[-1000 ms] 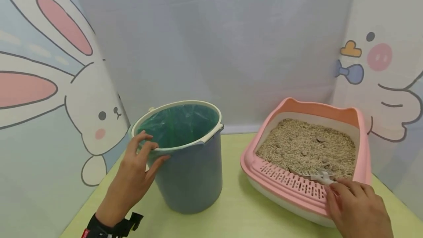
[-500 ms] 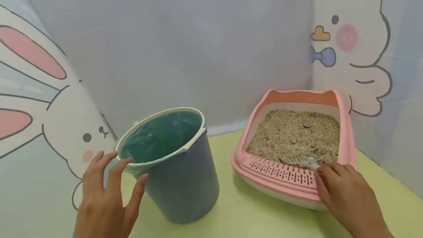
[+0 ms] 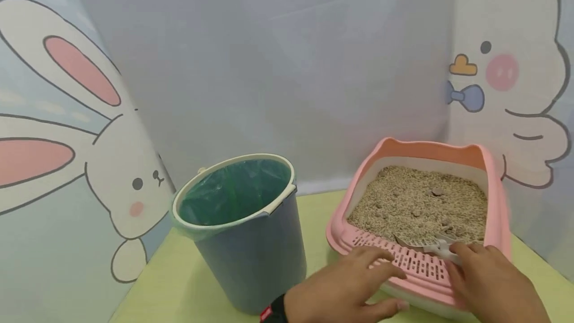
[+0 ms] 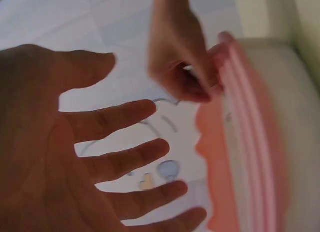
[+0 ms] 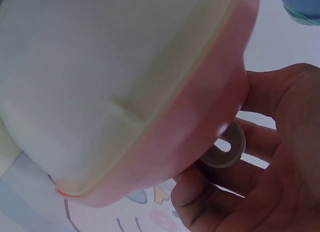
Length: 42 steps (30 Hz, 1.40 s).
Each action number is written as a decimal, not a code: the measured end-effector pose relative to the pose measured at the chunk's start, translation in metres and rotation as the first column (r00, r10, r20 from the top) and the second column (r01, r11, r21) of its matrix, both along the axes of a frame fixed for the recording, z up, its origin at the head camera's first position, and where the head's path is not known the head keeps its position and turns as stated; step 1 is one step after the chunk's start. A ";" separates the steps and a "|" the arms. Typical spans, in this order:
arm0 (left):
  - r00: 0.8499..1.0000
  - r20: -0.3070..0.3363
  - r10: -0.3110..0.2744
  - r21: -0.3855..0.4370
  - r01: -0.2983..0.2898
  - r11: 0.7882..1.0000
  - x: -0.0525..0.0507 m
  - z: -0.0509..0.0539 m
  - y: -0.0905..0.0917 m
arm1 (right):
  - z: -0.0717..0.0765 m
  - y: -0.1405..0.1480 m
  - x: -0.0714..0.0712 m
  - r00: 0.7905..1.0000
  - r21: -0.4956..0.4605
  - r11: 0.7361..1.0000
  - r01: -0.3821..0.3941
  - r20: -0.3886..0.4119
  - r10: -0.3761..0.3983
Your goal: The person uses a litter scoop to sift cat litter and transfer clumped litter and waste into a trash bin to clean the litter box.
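Note:
My right hand point(image 3: 498, 285) grips the handle of a pale litter scoop point(image 3: 443, 249) at the front right of a pink-and-white litter box point(image 3: 338, 233). The scoop's blade rests at the front of the litter point(image 3: 412, 203), partly hidden. In the right wrist view, the rounded handle end point(image 5: 231, 154) with its slot shows between the fingers, beside the box wall. My left hand point(image 3: 345, 285) hovers at the box's front left corner, holding nothing. Its fingers point(image 4: 125, 159) are spread in the left wrist view.
To the left stands a grey-blue bucket point(image 3: 260, 263) with a cream rim and a green bag liner point(image 3: 235, 188). Box and bucket share a yellow-green table point(image 3: 318, 213). Pale cloth walls point(image 3: 278, 74) with cartoon animals enclose the back and sides.
My left hand has let go of the bucket rim and moved right to the litter box front. The right hand keeps its hold on the scoop. The head view has shifted slightly.

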<state>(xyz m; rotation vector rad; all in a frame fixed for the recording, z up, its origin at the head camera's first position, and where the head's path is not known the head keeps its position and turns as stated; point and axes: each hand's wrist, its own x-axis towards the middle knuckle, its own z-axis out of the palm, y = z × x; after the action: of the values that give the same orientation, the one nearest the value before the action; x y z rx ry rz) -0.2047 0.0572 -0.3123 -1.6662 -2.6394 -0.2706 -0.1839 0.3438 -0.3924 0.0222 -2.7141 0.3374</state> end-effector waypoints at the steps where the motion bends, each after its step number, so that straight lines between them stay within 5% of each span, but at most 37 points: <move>1: 1.000 0.007 0.013 -0.060 -0.013 0.998 -0.008 -0.013 0.009 | 0.000 -0.002 -0.002 0.999 -0.007 1.000 -0.016 0.028 0.016; 5: 0.992 -0.054 0.117 -0.200 -0.126 0.972 -0.022 -0.053 0.022 | 0.002 -0.018 -0.015 0.994 -0.066 0.993 -0.097 0.040 0.100; 10: 0.977 -0.116 0.177 -0.267 -0.203 0.942 -0.024 -0.078 0.021 | 0.006 -0.026 -0.028 0.982 -0.096 0.986 -0.138 0.115 0.149; 16: 0.980 -0.069 0.188 -0.269 -0.200 0.942 -0.024 -0.086 0.023 | 0.023 -0.015 -0.040 0.945 -0.048 0.977 -0.209 0.246 0.215; 21: 0.987 -0.020 0.156 -0.260 -0.156 0.953 -0.028 -0.087 0.026 | 0.045 -0.002 -0.050 0.927 0.064 0.974 -0.215 0.329 0.183; 26: 0.988 0.017 0.151 -0.264 -0.141 0.954 -0.026 -0.094 0.041 | 0.055 0.009 -0.058 0.897 0.060 0.981 -0.184 0.419 0.142; 32: 0.995 0.012 0.096 -0.225 -0.091 0.970 -0.023 -0.097 0.055 | 0.074 0.033 -0.057 0.907 0.174 0.980 -0.100 0.421 0.017; 35: 0.995 0.063 0.084 -0.215 -0.068 0.974 -0.025 -0.094 0.058 | 0.090 0.046 -0.054 0.943 0.338 0.935 -0.110 0.331 -0.009; 38: 0.992 0.105 0.073 -0.202 -0.051 0.978 -0.026 -0.091 0.058 | 0.103 0.055 -0.052 0.986 0.533 0.841 -0.096 0.165 0.008; 42: 0.993 0.102 0.063 -0.175 -0.044 0.984 -0.027 -0.089 0.057 | 0.119 0.060 -0.055 0.993 0.674 0.738 -0.020 -0.070 0.091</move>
<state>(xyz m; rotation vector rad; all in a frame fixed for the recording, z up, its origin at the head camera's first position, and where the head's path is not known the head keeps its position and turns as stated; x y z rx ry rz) -0.2321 0.1139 -0.4012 -1.6682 -2.8569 -0.1372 -0.2385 0.4042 -0.2738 0.3162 -2.5823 -0.6397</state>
